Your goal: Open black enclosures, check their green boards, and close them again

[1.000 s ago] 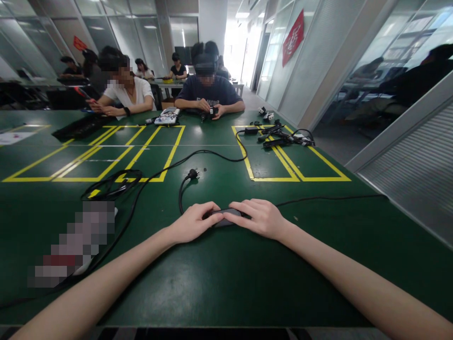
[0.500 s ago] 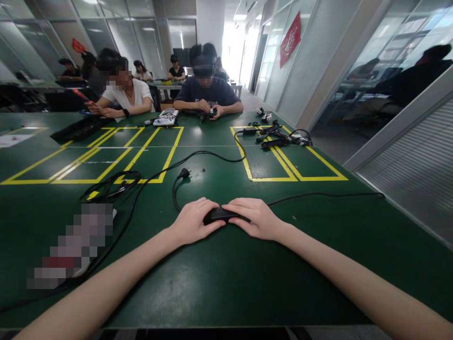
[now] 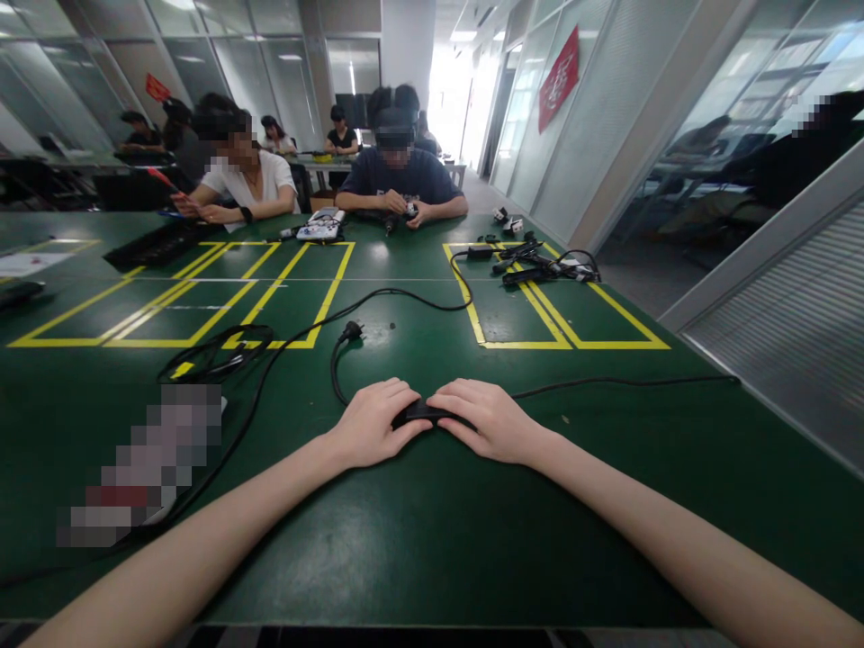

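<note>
At the mid table [image 3: 378, 531], straight ahead of the wearer (12 = away from the body), the brick [image 3: 422, 409] lay between the two hands; long axis looked to run roughly 9 to 3 o'clock, square across the wearer's front; left hand [image 3: 371, 425] covered its 9 o'clock end, right hand [image 3: 496, 421] its 3 o'clock end; neither hand was nearer, both were touching.

Fingers: left ones grasped the brick, thumb along the 6 o'clock side, fingertips over the 12 o'clock side; right ones did the same, mirrored; thumb tips pointed at each other with a narrow gap, only the brick's middle showing; how firm the hold was, can't tell; same for whether its underside touched the table.

Leads: short lead [image 3: 335, 369] left by the left hand and curved up to the plug [image 3: 352, 332], at 11 o'clock from the brick, prongs facing about 3; right lead [image 3: 607, 382] came out past the right hand toward 3, reaching the table edge.

Around: coil [image 3: 216, 355] at 10 o'clock; masked item [image 3: 145, 468] at 8, too pixelated to identify, beside the left forearm; cable pile [image 3: 526, 265] at 1, well apart; co-worker [image 3: 398, 180] seated at 12 across the table.
</note>
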### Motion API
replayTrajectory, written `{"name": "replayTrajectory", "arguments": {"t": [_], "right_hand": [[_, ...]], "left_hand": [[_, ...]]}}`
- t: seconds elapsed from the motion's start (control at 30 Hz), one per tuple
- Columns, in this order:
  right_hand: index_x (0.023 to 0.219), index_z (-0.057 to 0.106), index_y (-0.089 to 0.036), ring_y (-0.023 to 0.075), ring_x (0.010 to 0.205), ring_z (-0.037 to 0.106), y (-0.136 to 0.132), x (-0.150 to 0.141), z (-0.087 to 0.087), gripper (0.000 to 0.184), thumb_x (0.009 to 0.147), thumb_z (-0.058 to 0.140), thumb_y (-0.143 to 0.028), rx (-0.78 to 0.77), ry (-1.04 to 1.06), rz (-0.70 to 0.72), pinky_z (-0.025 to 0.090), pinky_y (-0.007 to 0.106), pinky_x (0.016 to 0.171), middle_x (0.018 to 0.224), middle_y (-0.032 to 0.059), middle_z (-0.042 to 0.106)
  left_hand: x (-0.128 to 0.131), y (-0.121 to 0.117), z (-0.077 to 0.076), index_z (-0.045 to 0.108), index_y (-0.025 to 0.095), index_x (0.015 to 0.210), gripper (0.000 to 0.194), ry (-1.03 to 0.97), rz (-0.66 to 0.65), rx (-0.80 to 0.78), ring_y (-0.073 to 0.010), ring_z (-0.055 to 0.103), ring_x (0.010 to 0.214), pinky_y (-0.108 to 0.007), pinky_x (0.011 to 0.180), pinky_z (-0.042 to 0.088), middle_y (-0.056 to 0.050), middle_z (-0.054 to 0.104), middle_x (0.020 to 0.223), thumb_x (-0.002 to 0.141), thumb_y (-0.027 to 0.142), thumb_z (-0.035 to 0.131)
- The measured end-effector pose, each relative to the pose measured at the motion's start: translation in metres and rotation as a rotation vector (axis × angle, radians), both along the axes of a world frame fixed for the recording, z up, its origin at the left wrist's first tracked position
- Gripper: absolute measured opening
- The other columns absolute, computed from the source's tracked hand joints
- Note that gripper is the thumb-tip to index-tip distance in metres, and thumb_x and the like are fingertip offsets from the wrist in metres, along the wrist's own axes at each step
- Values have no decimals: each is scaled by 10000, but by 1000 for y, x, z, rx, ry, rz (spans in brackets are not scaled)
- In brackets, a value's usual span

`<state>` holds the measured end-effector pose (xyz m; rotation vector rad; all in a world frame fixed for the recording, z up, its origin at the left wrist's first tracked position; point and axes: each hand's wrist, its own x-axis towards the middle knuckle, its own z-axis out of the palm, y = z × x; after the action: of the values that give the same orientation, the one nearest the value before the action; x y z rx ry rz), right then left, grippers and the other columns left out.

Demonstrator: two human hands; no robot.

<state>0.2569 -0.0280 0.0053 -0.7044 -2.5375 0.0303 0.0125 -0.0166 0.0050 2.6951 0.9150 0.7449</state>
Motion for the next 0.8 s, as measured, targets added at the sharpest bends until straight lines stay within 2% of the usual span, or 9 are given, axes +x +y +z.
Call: {"name": "replayTrajectory", "arguments": {"t": [0.13, 0.27, 0.37, 0.43, 0.5, 0.57, 0.7, 0.8], "right_hand": [[1475, 539, -231, 257, 1011, 656, -2, 1, 5, 451, 1039, 548, -346, 117, -192, -12, 562, 369, 806, 1227, 153, 657], [1496, 540, -292, 231, 957, 643, 0, 4, 3, 450, 1046, 519, -306, 134, -254, -22, 558, 330, 769, 1180, 124, 645], [1500, 540, -282, 229, 985, 649, 6, 14, 2, 450, 1053, 496, -305, 92, -145, -37, 571, 338, 803, 1194, 123, 641], [1511, 527, -271, 235, 983, 661, 13, 26, 3, 464, 1049, 497, -308, 44, 12, -97, 583, 354, 818, 1180, 120, 652], [1511, 523, -264, 247, 975, 676, 22, 42, 6, 479, 1036, 520, -327, 2, 198, -212, 591, 375, 821, 1173, 118, 671], [1492, 541, -252, 280, 1053, 675, 32, 61, 11, 495, 1011, 550, -372, -7, 370, -369, 589, 423, 885, 1232, 128, 682], [1503, 514, -181, 316, 1341, 570, 51, 105, 18, 592, 968, 515, -437, 46, 640, -751, 498, 479, 1092, 1441, 145, 605], [1486, 529, -152, 324, 1350, 570, 59, 135, 20, 626, 936, 506, -448, 110, 753, -919, 476, 492, 1124, 1449, 171, 598]], "left_hand": [[-1, 1, -1, 658, 173, 921, 303, -30, 5, -72, -183, 630, 732, -296, 667, 482, -46, 685, 835, 1036, 431, 548], [-3, 0, -2, 692, 182, 1037, 268, -103, -8, -117, -186, 675, 766, -307, 713, 528, -50, 740, 907, 1006, 435, 610], [-5, -1, -2, 622, 196, 1308, 404, -155, -3, 26, -259, 690, 1037, -414, 925, 552, -111, 741, 1171, 971, 416, 659], [-6, -2, -2, 553, 208, 1413, 471, -180, 8, 162, -304, 612, 1247, -501, 1062, 495, -148, 667, 1352, 975, 355, 644], [-7, -1, -1, 542, 219, 1429, 455, -187, 9, 243, -313, 552, 1338, -537, 1117, 455, -156, 615, 1432, 985, 285, 611], [-7, 0, -2, 571, 225, 1402, 412, -161, -20, 242, -301, 562, 1329, -525, 1110, 469, -145, 627, 1418, 991, 246, 588], [-7, 2, -3, 651, 208, 1275, 284, -76, -118, 146, -253, 641, 1210, -442, 1041, 525, -109, 714, 1268, 1006, 232, 563], [-6, 2, -4, 688, 197, 1169, 215, -22, -164, 98, -227, 683, 1095, -392, 977, 544, -85, 753, 1141, 1019, 235, 540]]}}
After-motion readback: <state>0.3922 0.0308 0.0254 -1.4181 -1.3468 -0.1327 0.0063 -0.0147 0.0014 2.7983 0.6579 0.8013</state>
